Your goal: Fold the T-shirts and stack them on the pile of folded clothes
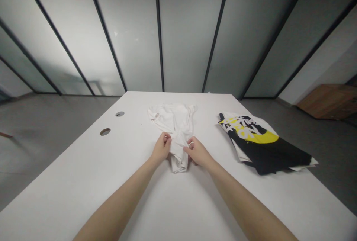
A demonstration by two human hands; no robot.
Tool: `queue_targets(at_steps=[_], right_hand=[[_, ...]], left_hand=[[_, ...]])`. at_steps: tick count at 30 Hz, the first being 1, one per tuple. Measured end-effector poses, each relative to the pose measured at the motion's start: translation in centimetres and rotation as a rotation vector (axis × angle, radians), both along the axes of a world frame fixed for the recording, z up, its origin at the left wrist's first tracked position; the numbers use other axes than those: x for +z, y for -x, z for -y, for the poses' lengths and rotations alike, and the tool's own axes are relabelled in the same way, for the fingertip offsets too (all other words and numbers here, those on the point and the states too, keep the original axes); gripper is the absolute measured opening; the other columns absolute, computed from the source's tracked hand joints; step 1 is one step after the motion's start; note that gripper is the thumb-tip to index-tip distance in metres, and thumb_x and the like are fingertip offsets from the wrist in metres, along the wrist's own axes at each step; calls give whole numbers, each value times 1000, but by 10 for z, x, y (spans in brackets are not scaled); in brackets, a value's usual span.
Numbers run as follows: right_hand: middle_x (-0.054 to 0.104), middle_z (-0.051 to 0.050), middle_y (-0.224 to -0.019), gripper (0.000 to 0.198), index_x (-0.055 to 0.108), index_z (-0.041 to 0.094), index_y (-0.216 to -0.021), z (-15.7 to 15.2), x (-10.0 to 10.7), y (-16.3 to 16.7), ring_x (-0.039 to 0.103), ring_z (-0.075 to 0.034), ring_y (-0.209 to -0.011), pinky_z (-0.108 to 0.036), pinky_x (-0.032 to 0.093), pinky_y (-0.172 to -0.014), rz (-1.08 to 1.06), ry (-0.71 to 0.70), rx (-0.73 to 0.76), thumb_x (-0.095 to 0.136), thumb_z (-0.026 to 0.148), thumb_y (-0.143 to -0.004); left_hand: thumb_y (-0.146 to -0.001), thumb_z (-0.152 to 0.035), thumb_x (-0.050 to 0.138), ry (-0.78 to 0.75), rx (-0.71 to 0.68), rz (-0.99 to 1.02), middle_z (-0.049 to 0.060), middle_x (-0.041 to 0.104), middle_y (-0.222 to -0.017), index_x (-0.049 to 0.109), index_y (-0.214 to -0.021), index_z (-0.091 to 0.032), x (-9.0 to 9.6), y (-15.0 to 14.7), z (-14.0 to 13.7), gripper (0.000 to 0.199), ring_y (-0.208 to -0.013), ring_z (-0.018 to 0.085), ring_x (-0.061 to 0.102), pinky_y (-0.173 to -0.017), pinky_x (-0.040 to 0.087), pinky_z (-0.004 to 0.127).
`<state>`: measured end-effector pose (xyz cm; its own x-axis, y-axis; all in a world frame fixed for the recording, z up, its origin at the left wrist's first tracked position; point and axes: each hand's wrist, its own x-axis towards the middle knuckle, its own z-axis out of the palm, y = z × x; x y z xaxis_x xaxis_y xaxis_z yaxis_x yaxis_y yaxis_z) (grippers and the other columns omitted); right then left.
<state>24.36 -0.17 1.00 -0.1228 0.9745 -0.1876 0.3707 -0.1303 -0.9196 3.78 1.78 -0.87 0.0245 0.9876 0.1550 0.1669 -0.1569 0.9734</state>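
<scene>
A crumpled white T-shirt (pixel 178 120) lies on the white table in front of me, wide at its far end and bunched narrow toward me. My left hand (pixel 162 147) pinches its left side at the narrow part. On the opposite side my right hand (pixel 197 151) is closed on the cloth, thumb and forefinger together at its edge. Between the two hands the fabric is gathered, and its folded near end hangs together just below them. Some fingertips are hidden behind the cloth.
To the right, a stack of folded garments (pixel 267 155) with a black, yellow and white print on top rests near the edge of the white table (pixel 83 181). Two round holes (pixel 105 132) are cut in the tabletop at left. Frosted glass panels (pixel 186 32) stand behind.
</scene>
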Motion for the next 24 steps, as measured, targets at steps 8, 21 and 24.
queue_targets(at_steps=[8,21,24], right_hand=[[66,0,-81,29,61,23,-111,-16,4,-30,65,-19,-77,-28,43,-71,346,-223,-69,69,42,-90],[75,-3,-93,25,65,23,-99,-9,0,4,67,-22,-85,-29,51,-73,-379,10,60,64,41,-82],[76,-4,-90,24,62,23,-91,-18,0,-5,69,-24,-88,-29,52,-72,-530,47,-154,64,38,-72]], left_hand=[[-93,-34,55,-16,-37,-212,-1,65,-77,60,-99,-24,4,11,1,13,-64,16,58,-66,47,29],[-95,-21,49,-106,-239,-432,5,78,-100,74,-115,-24,4,9,8,32,-86,22,69,-82,50,32],[-93,-25,54,-152,-274,-599,7,77,-91,76,-95,-24,6,9,8,21,-85,24,67,-80,46,32]])
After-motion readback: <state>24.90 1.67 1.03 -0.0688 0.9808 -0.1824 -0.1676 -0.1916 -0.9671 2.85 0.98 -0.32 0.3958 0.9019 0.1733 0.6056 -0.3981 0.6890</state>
